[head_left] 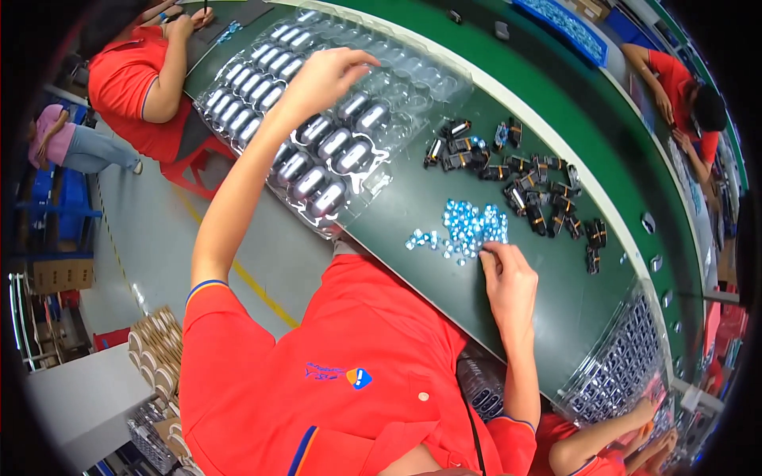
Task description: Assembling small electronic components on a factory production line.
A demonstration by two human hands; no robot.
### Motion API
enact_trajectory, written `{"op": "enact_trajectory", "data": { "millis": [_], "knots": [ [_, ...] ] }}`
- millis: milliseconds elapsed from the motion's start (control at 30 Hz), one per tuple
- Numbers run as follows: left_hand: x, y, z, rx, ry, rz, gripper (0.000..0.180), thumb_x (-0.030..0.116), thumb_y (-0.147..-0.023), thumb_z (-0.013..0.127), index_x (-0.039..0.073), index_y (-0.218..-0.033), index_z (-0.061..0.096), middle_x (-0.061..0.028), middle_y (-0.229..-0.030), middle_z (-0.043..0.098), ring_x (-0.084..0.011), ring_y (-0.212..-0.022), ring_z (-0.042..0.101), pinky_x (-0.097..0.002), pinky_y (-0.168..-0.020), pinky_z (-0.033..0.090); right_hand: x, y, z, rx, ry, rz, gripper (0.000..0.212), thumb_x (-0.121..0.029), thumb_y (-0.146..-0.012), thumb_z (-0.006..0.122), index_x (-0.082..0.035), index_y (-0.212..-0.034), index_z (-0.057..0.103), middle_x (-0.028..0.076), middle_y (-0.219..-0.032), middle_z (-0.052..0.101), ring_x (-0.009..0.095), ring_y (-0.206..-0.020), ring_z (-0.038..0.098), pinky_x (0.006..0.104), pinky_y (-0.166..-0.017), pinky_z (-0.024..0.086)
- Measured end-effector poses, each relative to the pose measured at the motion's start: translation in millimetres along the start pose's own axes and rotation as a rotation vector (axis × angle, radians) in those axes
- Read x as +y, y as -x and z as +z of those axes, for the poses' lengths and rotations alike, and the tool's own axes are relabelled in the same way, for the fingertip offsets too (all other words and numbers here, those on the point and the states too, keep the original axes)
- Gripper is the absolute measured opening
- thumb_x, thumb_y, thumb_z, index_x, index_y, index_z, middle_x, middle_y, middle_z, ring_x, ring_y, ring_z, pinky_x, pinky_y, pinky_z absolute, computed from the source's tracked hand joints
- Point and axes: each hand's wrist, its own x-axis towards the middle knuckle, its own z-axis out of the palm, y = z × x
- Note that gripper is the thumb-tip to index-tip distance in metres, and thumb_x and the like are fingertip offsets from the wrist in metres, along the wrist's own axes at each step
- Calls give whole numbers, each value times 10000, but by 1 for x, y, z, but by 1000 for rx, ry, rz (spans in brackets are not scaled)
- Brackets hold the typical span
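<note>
Long green bench (587, 317) curves across the frame, white-edged. Grey floor (151, 238) with a yellow line (254, 285). Red stool (194, 170) beside bench. Cardboard boxes (63, 275) and blue crates (59, 198) at left.

Dressed in a bright red-orange polo shirt with short sleeves, each sleeve hemmed in a thin blue-and-yellow band well back from the fingers (496, 255). Small blue-and-yellow emblem on the chest, white button beside it. Forearms bare.
</note>
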Motion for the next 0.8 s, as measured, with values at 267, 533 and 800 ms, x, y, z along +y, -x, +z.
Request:
{"op": "enact_trajectory", "data": {
  "millis": [267, 533, 800],
  "knots": [
    [32, 23, 7, -101, -156, -152, 248, 168, -841, 695, 23, -1015, 593, -184, -924, 667, -358, -874, 647, -431, -778, 511, -6, -7, -20, -150, 38, 147, 99, -72, -900, 628, -4, -971, 637, 171, -819, 632, 315, -683, 633, 393, -662, 502],
    [33, 26, 20, 1, -149, -235, 341, 156, -809, 729, 9, -1080, 582, -183, -932, 654, -350, -878, 652, -430, -762, 525, 3, -5, -27, -276, 0, 35, 103, -48, -904, 600, -6, -998, 607, 208, -899, 632, 366, -753, 638, 418, -696, 503],
    [113, 23, -5, 109, 868, -454, 370, 109, -904, 657, 27, -1255, 573, -127, -1014, 639, -211, -929, 662, -338, -777, 577, 24, -13, -46, -93, -270, 114, 78, -66, -971, 547, 8, -983, 567, 85, -799, 607, 175, -699, 619, 319, -643, 505]
  ]
}}
